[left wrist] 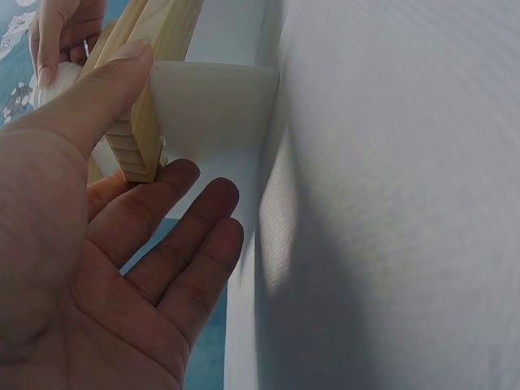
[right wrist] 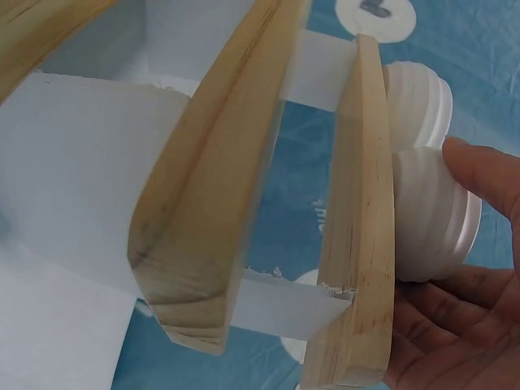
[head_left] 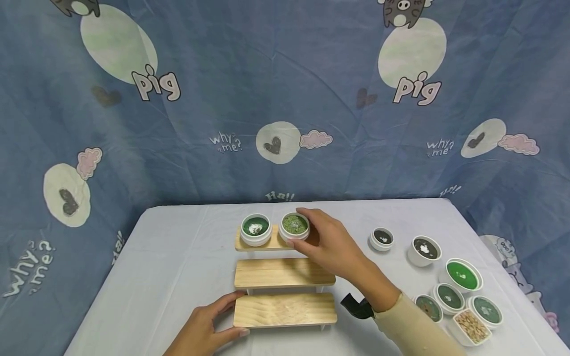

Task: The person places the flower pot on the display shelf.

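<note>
A stepped wooden display stand (head_left: 285, 273) with three boards on white supports stands on the table. My left hand (head_left: 205, 326) pinches the left end of its lowest board, thumb on top and a finger beneath; the other fingers are loosely bent in the left wrist view. On the top board, my right hand (head_left: 334, 242) grips a round white jar (head_left: 295, 225) of speckled green contents, thumb and fingers on its sides. The right wrist view shows this jar (right wrist: 431, 215) resting against the board. Left of it sits another white jar (head_left: 256, 230), dark green with a white patch.
Several white containers stand at the right: a small dark-filled jar (head_left: 381, 239), a larger dark-filled cup (head_left: 424, 251), a bright green jar (head_left: 464, 275), dull green jars and a square tub (head_left: 471, 327) of pale pieces. Behind the white table (head_left: 178, 257) hangs a blue printed cloth (head_left: 249, 89).
</note>
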`<state>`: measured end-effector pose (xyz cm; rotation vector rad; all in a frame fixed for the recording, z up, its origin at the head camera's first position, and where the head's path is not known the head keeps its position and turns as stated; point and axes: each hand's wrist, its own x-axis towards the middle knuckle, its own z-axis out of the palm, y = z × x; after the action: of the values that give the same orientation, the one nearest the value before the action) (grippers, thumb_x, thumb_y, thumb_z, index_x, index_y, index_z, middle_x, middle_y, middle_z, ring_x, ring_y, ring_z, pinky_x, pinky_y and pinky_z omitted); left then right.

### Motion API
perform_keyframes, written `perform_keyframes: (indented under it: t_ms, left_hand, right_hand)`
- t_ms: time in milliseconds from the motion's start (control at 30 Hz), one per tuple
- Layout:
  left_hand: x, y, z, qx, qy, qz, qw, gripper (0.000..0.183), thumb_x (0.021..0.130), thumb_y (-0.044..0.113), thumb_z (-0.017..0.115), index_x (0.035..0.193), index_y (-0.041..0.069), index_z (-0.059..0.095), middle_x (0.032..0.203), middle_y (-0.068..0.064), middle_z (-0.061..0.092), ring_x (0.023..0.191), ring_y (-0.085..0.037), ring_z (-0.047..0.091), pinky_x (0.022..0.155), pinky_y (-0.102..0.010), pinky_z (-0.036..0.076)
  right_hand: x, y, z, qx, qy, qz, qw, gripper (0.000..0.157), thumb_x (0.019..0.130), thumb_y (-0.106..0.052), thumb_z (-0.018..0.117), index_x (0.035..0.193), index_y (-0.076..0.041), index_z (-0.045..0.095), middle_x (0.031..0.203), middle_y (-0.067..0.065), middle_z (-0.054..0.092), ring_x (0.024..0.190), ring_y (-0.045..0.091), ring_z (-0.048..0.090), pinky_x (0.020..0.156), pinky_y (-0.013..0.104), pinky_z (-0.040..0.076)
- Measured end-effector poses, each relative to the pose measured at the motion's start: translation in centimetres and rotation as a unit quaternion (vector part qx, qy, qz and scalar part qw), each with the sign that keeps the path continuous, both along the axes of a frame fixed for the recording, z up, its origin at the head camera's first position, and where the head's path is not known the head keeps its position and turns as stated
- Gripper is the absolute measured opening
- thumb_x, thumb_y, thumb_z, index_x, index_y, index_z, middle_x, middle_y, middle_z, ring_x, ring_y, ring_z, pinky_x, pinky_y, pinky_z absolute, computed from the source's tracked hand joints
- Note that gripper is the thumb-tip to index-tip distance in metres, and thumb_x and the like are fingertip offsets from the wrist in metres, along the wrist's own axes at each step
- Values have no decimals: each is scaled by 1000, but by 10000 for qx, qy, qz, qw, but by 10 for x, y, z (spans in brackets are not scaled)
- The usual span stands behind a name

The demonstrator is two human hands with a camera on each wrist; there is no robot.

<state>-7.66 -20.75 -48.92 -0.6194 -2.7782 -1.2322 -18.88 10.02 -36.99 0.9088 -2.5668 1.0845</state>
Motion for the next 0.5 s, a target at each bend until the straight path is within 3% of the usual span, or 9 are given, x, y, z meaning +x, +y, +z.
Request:
perform_keyframes:
  t_ms: [500]
  left_hand:
    - [0,1,2,-43,-167,45,9998,70,85,48,86,140,12,64,136,-6,69,124,-22,65,99,-38,57]
  right_hand:
    - [1,-3,1,127,-31,-36,9999,71,91,-28,85,149,-4,53,135,6,65,118,16,63,97,38,56]
